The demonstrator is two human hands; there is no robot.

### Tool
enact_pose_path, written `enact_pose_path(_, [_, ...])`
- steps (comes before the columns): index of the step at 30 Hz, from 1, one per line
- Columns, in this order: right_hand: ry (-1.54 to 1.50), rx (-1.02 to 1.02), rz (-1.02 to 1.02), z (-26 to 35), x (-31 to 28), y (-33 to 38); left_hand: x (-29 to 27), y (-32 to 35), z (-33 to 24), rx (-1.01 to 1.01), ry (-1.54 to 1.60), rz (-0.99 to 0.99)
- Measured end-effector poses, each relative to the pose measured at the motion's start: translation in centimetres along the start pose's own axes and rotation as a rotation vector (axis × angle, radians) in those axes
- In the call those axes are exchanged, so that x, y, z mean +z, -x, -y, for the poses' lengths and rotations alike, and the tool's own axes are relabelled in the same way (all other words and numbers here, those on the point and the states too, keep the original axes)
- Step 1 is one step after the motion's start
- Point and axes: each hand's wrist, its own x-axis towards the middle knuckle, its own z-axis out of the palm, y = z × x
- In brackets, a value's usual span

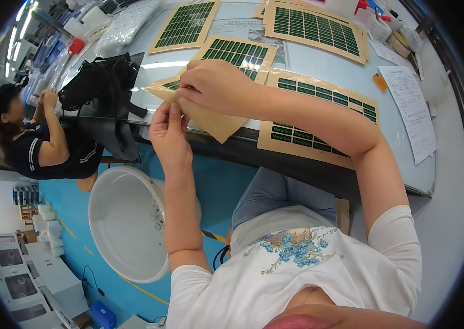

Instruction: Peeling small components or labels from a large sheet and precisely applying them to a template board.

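Observation:
A tan sheet of dark green labels lies partly on the table in front of me. Its near left part is bent up and over, so the plain tan back shows and hangs at the table edge. My left hand pinches the bent edge between thumb and fingers from below. Closed over the same edge is my right hand, its fingertips close to those of the left. Whether the right fingers also hold a small piece is hidden. Beside my right forearm lies another label sheet, partly covered by the arm.
Further back on the table are a label sheet and a stack of label sheets. A black bag rests at the left, near a seated person. Below the table edge stands a white tub. Printed papers lie at the right.

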Motion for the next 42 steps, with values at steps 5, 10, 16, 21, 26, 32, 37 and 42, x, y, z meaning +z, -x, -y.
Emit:
enact_pose_path(5, [0.043,0.026,-0.008,-0.4,-0.3,-0.3,0.4,-0.4,0.1,-0.014,0.016,-0.011])
enact_pose_path(10, [0.097,-0.035,-0.195,-2.7,-1.1,-0.9,-0.5,-1.0,0.6,-0.006,-0.002,-0.014])
enact_pose_path(16, [0.199,-0.055,-0.297,-3.7,-5.5,-0.3,-1.1,-1.4,0.4,0.32,-0.317,-0.164])
enact_pose_path(21, [0.537,-0.412,-0.266,-1.6,-7.7,4.2,3.4,4.0,-3.5,0.343,-0.691,0.104])
enact_pose_path(26, [0.623,-0.56,-0.154,1.0,-9.0,9.5,6.0,5.5,-3.0,-0.134,-0.206,0.462])
enact_pose_path(32, [0.659,-0.502,-0.172,1.1,-10.8,13.9,8.6,7.1,-1.1,-0.232,-0.18,0.625])
enact_pose_path(37, [0.675,-0.41,-0.12,1.6,-12.3,16.7,11.0,7.5,-0.3,-0.396,-0.067,0.656])
enact_pose_path(42, [0.255,-0.008,-0.163,1.2,-15.5,18.5,11.9,6.4,1.0,-0.485,0.115,0.736])
